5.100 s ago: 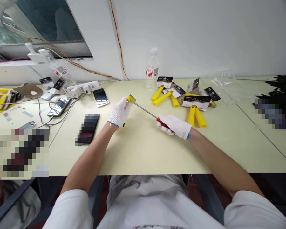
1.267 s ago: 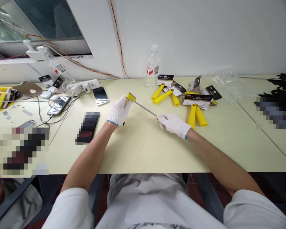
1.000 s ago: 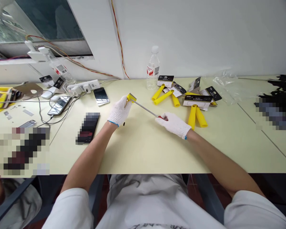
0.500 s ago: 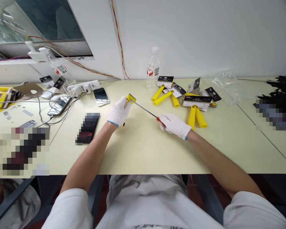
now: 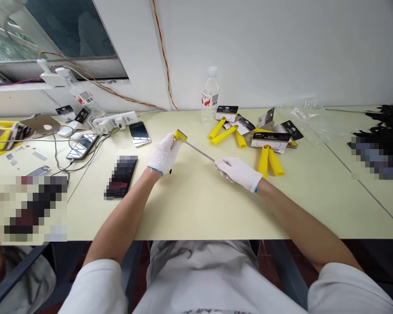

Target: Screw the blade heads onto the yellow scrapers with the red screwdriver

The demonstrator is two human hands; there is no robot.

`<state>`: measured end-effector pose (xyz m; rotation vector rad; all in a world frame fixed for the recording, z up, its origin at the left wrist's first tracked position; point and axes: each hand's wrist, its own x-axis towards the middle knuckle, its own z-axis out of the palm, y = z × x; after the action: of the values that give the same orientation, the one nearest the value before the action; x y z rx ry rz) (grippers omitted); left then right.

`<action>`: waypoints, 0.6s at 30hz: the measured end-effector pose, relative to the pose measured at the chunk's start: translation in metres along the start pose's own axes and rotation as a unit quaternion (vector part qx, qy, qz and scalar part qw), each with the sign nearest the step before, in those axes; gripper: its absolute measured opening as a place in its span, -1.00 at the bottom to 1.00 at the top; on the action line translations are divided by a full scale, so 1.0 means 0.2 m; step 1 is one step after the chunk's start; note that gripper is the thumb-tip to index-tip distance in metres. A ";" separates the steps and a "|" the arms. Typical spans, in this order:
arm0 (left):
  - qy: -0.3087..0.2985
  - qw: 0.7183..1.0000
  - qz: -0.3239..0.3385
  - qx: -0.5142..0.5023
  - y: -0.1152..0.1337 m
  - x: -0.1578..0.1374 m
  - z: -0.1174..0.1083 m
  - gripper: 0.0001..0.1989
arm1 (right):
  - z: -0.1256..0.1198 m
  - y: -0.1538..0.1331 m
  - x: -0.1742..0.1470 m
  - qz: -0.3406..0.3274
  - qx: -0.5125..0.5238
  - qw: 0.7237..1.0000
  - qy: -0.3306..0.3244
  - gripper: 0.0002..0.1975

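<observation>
Gripping a yellow piece [image 5: 180,135] in closed left hand [image 5: 163,153] fingers; right hand [image 5: 239,172] fingers wrap a screwdriver [image 5: 198,150], its tip meeting the piece.

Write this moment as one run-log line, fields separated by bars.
left hand: holds yellow part | right hand: grips screwdriver | shaft tip at yellow part | table

The white-gloved right hand [image 5: 238,171] has closed fully over the screwdriver's red handle, which peeked out from under its fingers half a second ago.
</observation>
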<state>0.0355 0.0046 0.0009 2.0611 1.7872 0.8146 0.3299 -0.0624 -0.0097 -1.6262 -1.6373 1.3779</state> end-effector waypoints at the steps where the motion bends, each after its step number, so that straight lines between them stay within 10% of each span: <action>1: 0.000 1.000 0.000 0.000 0.00 0.00 0.00 -0.86 | 0.00 0.00 0.00 0.002 -0.011 1.000 0.007 -0.56; 18: 0.003 1.000 0.005 -0.009 -0.03 0.00 0.01 -0.81 | 0.00 0.01 -0.01 -0.004 -0.018 1.000 -0.018 -0.41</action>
<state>0.0321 0.0063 -0.0041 2.0593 1.7685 0.8374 0.3310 -0.0637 -0.0104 -1.6230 -1.6951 1.3886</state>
